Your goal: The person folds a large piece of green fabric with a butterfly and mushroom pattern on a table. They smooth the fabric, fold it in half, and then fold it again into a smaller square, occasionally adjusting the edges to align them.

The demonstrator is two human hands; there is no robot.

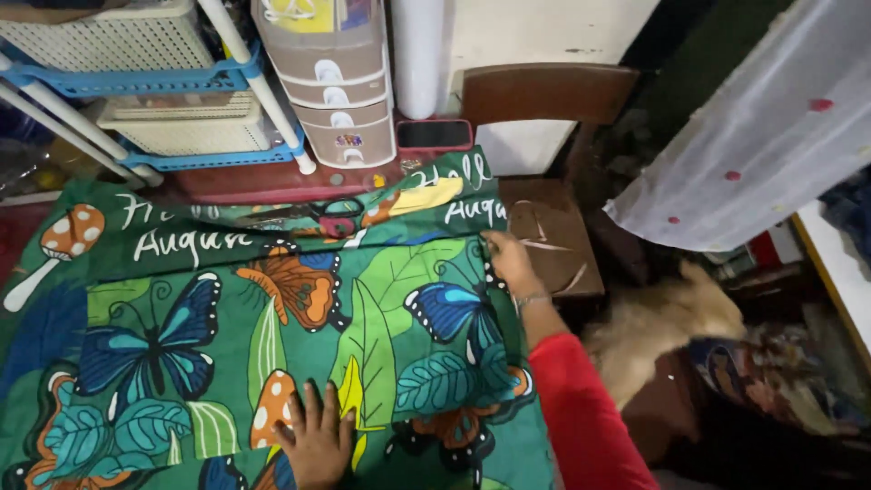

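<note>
A green cotton cloth printed with blue and orange butterflies (272, 336) lies spread over the table. The left hand (318, 440) presses flat on it, fingers apart; the right hand (510, 260) pinches its far right edge.

Indoor light, moderate, fairly even from above; colours saturated on the green butterfly-print fabric (272, 336), which sits sharpest at centre and toward 8 o'clock. Brightest patches: white sheer curtain (762, 136) at 2 o'clock and pale wall (535, 32) at 12, both near overexposed. Deep shadow from 3 to 5 o'clock, detail lost on the floor there. Tan furry shape (662, 327) at 4 o'clock is soft, smeared. Shelf poles (259, 86) at 11 o'clock bow outward: wide-angle distortion. Slight softness overall.
</note>
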